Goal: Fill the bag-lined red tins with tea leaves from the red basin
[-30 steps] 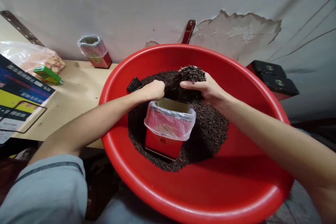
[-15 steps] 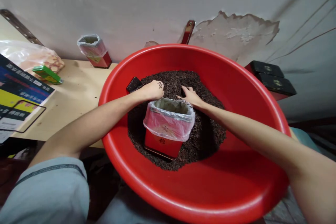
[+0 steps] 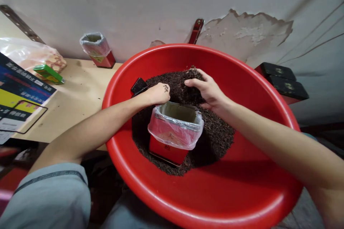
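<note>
Head view: right hand (image 3: 211,91) cupped around loose dark leaves (image 3: 194,87); left hand (image 3: 159,93) curled at far rim of bag-lined red tin (image 3: 168,150), can't tell if gripping. Tin sits among leaves inside red basin (image 3: 215,193).

pale table (image 3: 77,89) beneath red tin (image 3: 100,54), plastic bag (image 3: 29,53)

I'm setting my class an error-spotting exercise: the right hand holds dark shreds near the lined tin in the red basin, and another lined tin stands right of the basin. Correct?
Not quite: the head view shows the other lined tin left of the red basin. The right hand does hold dark shreds near the lined tin inside the basin.
</note>
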`<state>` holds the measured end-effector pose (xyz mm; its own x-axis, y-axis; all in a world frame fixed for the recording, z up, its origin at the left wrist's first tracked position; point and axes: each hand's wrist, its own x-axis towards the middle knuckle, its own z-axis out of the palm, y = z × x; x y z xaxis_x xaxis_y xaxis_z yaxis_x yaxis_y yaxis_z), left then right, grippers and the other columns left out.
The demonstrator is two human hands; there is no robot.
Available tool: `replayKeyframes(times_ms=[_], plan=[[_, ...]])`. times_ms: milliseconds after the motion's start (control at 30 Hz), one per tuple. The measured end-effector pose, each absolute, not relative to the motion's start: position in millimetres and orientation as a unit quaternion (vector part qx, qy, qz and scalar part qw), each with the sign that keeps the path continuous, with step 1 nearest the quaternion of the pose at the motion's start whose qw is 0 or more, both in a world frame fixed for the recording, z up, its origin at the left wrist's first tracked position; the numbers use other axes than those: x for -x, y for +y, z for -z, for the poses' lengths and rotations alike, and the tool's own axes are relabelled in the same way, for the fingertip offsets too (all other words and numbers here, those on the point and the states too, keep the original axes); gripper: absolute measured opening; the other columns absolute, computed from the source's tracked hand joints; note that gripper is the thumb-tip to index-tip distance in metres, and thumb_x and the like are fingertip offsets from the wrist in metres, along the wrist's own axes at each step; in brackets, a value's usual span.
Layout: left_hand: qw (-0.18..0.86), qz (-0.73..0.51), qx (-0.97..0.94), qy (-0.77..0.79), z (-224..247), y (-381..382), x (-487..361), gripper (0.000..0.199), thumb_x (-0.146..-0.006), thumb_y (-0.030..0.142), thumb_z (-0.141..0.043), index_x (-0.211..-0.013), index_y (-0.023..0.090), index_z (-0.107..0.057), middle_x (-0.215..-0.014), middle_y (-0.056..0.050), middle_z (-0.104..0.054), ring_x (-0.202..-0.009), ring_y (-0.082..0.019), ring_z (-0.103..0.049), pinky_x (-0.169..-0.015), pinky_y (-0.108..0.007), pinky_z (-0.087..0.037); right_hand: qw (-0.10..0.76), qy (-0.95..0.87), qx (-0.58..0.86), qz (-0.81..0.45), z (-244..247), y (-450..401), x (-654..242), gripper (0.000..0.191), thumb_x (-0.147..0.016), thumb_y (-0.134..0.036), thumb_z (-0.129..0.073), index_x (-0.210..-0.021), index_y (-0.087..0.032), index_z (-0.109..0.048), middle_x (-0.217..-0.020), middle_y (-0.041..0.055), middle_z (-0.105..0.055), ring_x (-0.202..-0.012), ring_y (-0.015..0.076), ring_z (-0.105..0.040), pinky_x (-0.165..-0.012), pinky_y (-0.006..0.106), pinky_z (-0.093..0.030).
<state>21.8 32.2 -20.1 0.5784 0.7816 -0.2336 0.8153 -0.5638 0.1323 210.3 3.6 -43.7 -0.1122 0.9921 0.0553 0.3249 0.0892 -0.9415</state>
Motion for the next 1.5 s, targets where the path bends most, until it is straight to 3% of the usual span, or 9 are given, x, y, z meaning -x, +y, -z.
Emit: replayKeyframes(times_ms=[233,400,533,633,767,1000,1200,1367,1500], plan=[[0.1,0.074,-0.907,0.402,18,34,-20,0.028,-0.093,0.006,-0.049,-0.091,0.008,-0.077,-0.095,-0.012,-0.08,-0.083,-0.016,-0.072,-0.075,-0.02,-0.051,0.413,-0.642,0.444,-0.469,24,-11,-213,0.05,-0.075,-0.07,-0.079,-0.088,-0.023,-0.067,-0.103,0.0068,-0.075,-0.1,0.024,-0.07,-0.091,0.041,-0.057],[0.088,0.07,-0.898,0.425,24,35,-20,0.028,-0.095,0.009,-0.05,-0.091,0.007,-0.078,-0.096,-0.015,-0.081,-0.086,-0.017,-0.074,-0.078,-0.022,-0.05,0.294,-0.753,0.532,-0.252,91,61,-241,0.082,-0.079,-0.082,-0.064,-0.138,-0.025,-0.065,-0.157,0.0148,-0.05,-0.151,0.0377,-0.04,-0.126,0.056,-0.031],[0.086,0.047,-0.898,0.43,35,41,-15,0.026,-0.097,0.017,-0.053,-0.089,0.013,-0.078,-0.08,-0.009,-0.08,-0.081,-0.017,-0.071,-0.081,-0.026,-0.05,0.173,-0.785,0.552,-0.222,127,89,-226,0.085,-0.088,-0.076,-0.057,-0.158,-0.028,-0.047,-0.171,0.0141,-0.027,-0.161,0.0437,-0.014,-0.127,0.066,-0.022],[0.072,0.043,-0.9,0.428,42,45,-13,0.026,-0.099,0.022,-0.054,-0.088,0.015,-0.077,-0.078,-0.007,-0.079,-0.082,-0.016,-0.07,-0.085,-0.028,-0.048,0.156,-0.804,0.54,-0.194,135,82,-209,0.072,-0.089,-0.07,-0.062,-0.148,-0.029,-0.059,-0.161,0.0163,-0.043,-0.151,0.0472,-0.032,-0.12,0.071,-0.03],[0.069,0.054,-0.902,0.424,48,49,-12,0.029,-0.099,0.023,-0.052,-0.084,0.016,-0.076,-0.079,-0.007,-0.079,-0.081,-0.015,-0.069,-0.082,-0.027,-0.046,0.181,-0.828,0.484,-0.217,133,69,-208,0.055,-0.081,-0.05,-0.076,-0.129,-0.023,-0.07,-0.134,0.0151,-0.063,-0.128,0.0385,-0.058,-0.115,0.059,-0.042],[0.089,0.041,-0.897,0.431,49,50,-15,0.027,-0.097,0.02,-0.053,-0.085,0.017,-0.076,-0.075,-0.005,-0.077,-0.084,-0.017,-0.07,-0.082,-0.028,-0.047,0.307,-0.751,0.498,-0.305,115,70,-218,0.039,-0.057,-0.016,-0.078,-0.095,-0.021,-0.075,-0.104,0.0037,-0.074,-0.107,0.0288,-0.067,-0.107,0.047,-0.048],[0.144,0.015,-0.884,0.445,43,44,-12,0.02,-0.093,0.014,-0.056,-0.083,0.013,-0.073,-0.07,-0.005,-0.073,-0.079,-0.016,-0.067,-0.079,-0.026,-0.048,0.436,-0.629,0.451,-0.46,37,18,-209,0.043,-0.062,-0.034,-0.09,-0.1,-0.025,-0.072,-0.089,-0.0022,-0.071,-0.084,0.0215,-0.069,-0.083,0.04,-0.058],[0.206,0.012,-0.88,0.427,34,42,-9,0.025,-0.095,0.024,-0.058,-0.078,0.011,-0.071,-0.074,-0.006,-0.075,-0.088,-0.017,-0.068,-0.08,-0.026,-0.047,0.353,-0.722,0.389,-0.45,-13,-27,-207,0.037,-0.063,-0.047,-0.095,-0.089,-0.025,-0.079,-0.117,0.005,-0.074,-0.113,0.0278,-0.069,-0.102,0.046,-0.055],[0.2,0.021,-0.857,0.475,33,43,-13,0.042,-0.095,0.036,-0.058,-0.061,0.011,-0.065,-0.058,-0.008,-0.069,-0.096,-0.021,-0.072,-0.077,-0.029,-0.045,0.338,-0.737,0.467,-0.352,25,20,-242,0.06,-0.068,-0.068,-0.086,-0.112,-0.028,-0.079,-0.13,0.0085,-0.071,-0.129,0.033,-0.063,-0.112,0.054,-0.049]])
